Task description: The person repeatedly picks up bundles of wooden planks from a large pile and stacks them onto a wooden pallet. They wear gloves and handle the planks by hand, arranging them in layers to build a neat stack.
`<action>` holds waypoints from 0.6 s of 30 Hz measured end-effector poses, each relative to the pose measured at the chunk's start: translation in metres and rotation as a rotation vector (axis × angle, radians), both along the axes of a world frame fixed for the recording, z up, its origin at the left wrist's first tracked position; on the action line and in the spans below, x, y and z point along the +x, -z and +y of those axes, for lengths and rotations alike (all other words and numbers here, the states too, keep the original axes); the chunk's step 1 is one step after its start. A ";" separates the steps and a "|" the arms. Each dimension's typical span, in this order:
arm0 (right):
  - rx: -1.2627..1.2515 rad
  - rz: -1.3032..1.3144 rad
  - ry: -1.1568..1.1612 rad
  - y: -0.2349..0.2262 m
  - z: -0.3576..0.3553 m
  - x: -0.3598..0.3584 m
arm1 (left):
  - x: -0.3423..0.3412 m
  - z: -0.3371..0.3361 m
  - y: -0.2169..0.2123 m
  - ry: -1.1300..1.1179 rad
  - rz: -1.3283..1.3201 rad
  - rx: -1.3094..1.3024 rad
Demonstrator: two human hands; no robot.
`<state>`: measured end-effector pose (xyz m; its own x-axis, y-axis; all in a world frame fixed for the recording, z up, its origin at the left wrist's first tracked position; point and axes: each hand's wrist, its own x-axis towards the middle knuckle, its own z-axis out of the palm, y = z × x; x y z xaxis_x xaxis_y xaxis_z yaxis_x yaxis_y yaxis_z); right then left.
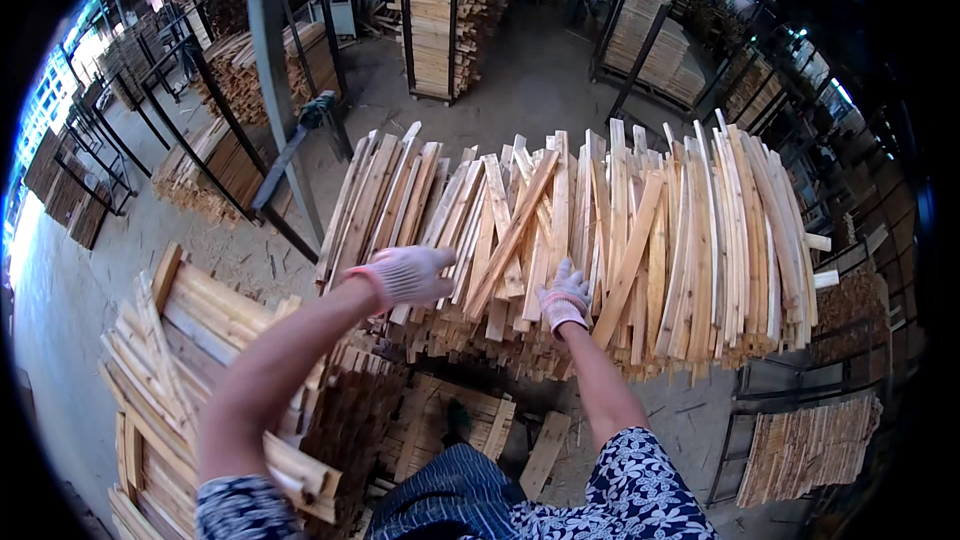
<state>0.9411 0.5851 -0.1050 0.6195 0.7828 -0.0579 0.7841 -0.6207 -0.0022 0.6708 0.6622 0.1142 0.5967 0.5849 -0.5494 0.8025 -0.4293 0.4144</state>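
A wide pile of wooden strips (pixel 690 240) spreads out in front of me, most of them lying lengthwise away from me. My left hand (pixel 412 276), in a white knit glove with a pink cuff, is over the near left part of the pile. Its thumb and fingers are apart, and I see no strip between them. Another such glove covers my right hand (pixel 566 296), at the near middle edge, with fingers spread against the strips. One loose strip (pixel 512 232) slants across the others between my hands; a wider slat (pixel 628 258) leans just right of my right hand.
A second stack of longer boards (pixel 215 310) stands close on my left, near my forearm. A grey metal post (pixel 275 70) rises beyond it. Below me lies a wooden pallet (pixel 425 425). Racked wood stacks (pixel 432 25) stand farther back, and a low bundle (pixel 808 450) lies at right.
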 end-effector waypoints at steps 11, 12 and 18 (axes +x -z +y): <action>0.157 -0.122 -0.165 0.016 0.020 -0.004 | 0.131 0.010 0.342 -0.603 -0.110 -0.045; 0.264 0.070 -0.259 0.005 0.026 -0.023 | 0.122 0.014 0.355 -0.615 -0.137 -0.056; 0.372 0.618 -0.176 0.058 0.081 -0.083 | 0.075 0.029 0.350 -0.928 -0.473 -0.081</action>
<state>0.8583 0.6659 -0.1626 0.4236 0.9034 -0.0669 0.6596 -0.3583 -0.6608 0.7453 0.6912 -0.2363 0.0966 0.8951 -0.4353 0.5513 0.3160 0.7721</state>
